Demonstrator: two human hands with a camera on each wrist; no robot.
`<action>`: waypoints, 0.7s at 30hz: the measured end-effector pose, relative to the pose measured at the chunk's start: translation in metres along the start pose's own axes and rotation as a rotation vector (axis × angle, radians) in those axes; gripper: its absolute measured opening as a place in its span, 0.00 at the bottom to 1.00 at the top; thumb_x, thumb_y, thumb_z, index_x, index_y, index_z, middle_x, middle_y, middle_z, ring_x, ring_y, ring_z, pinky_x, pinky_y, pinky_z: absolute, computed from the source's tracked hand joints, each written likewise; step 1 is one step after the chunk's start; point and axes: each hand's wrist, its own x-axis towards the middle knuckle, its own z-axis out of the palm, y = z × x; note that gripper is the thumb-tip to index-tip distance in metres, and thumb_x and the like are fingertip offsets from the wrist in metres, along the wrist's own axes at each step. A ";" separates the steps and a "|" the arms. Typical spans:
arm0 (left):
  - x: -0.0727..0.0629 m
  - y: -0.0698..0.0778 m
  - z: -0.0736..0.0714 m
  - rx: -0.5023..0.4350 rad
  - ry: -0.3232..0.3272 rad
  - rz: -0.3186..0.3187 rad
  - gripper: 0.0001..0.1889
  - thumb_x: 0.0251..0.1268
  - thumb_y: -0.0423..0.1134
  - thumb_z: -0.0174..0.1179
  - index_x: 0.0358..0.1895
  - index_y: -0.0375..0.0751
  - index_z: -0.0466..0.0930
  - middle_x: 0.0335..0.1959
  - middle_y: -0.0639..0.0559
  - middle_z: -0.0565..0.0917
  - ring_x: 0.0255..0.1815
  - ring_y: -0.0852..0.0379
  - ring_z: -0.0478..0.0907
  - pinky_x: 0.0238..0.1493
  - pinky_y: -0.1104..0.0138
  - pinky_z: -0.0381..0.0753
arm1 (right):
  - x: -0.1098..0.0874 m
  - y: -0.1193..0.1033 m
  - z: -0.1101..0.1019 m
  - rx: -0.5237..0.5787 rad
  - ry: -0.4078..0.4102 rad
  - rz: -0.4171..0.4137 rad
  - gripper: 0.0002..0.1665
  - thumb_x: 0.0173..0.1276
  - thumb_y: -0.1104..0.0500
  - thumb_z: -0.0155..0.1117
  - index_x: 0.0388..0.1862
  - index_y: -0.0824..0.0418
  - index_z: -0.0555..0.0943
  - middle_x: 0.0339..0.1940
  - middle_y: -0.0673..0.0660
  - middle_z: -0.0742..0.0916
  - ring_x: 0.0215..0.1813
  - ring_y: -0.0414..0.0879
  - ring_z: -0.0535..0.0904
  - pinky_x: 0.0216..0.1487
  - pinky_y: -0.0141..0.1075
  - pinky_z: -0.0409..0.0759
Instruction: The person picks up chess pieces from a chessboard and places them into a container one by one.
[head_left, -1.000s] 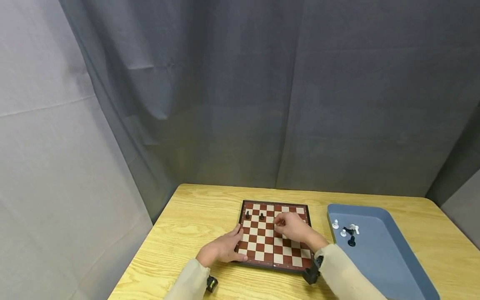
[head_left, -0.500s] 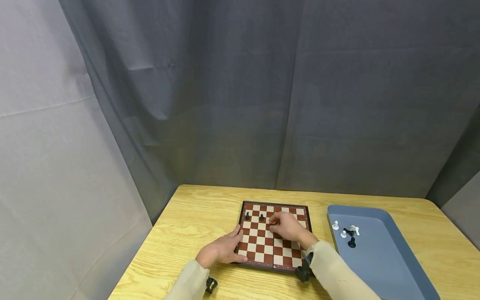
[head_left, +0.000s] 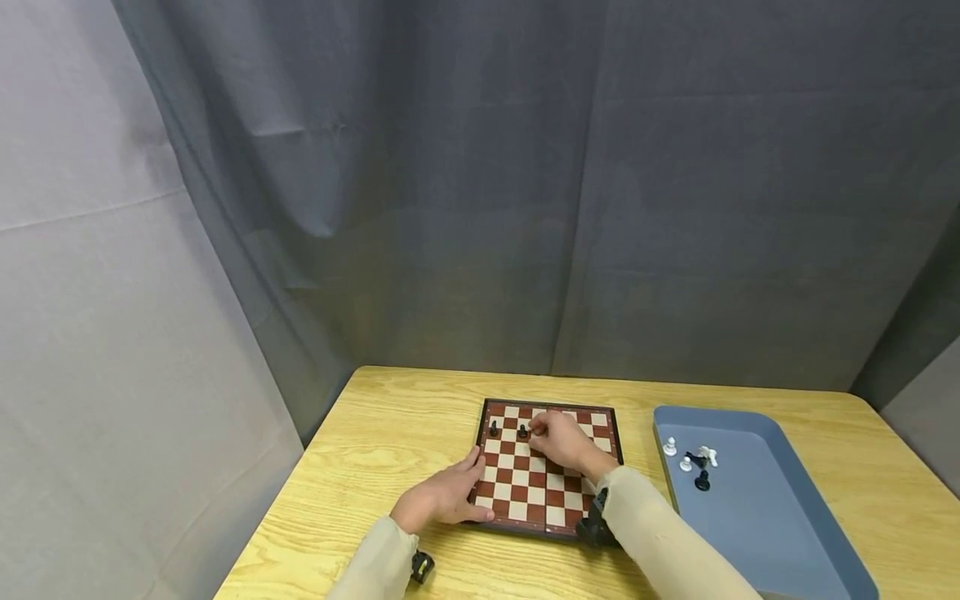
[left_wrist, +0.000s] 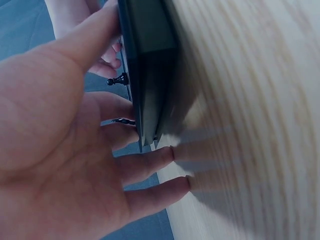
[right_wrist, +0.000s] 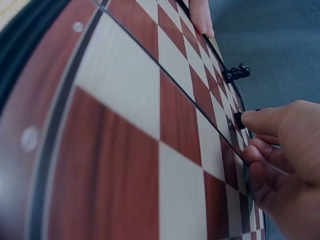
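Note:
A red-and-cream chessboard point(head_left: 517, 477) lies on the wooden table. My left hand point(head_left: 446, 494) rests along its left edge. Straight fingers touch the board's side and the tabletop in the left wrist view, with the thumb at the board's near edge. My right hand point(head_left: 562, 437) hovers over the far part of the board. Its thumb and forefinger are spread just right of a black pawn point(head_left: 522, 432), which stands upright. In the right wrist view the thumb partly hides that pawn; contact is unclear. A black knight point(right_wrist: 235, 73) stands farther left on the board.
A blue-grey tray point(head_left: 765, 517) sits to the right of the board. Inside, near its left wall, are white pawns point(head_left: 670, 447), a black pawn point(head_left: 702, 481) and other black and white pieces point(head_left: 708, 456). A grey curtain point(head_left: 450, 208) hangs behind the table.
My right hand has moved left across the board to beside the black pawn, and its thumb and forefinger have spread apart. The left hand and the standing pieces have stayed put.

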 end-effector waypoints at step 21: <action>0.001 -0.002 -0.001 0.001 -0.015 0.003 0.47 0.61 0.61 0.57 0.76 0.41 0.47 0.77 0.45 0.42 0.72 0.46 0.53 0.67 0.57 0.61 | 0.012 -0.008 0.010 -0.042 -0.025 0.039 0.10 0.62 0.63 0.66 0.43 0.63 0.82 0.35 0.53 0.82 0.35 0.45 0.76 0.36 0.42 0.77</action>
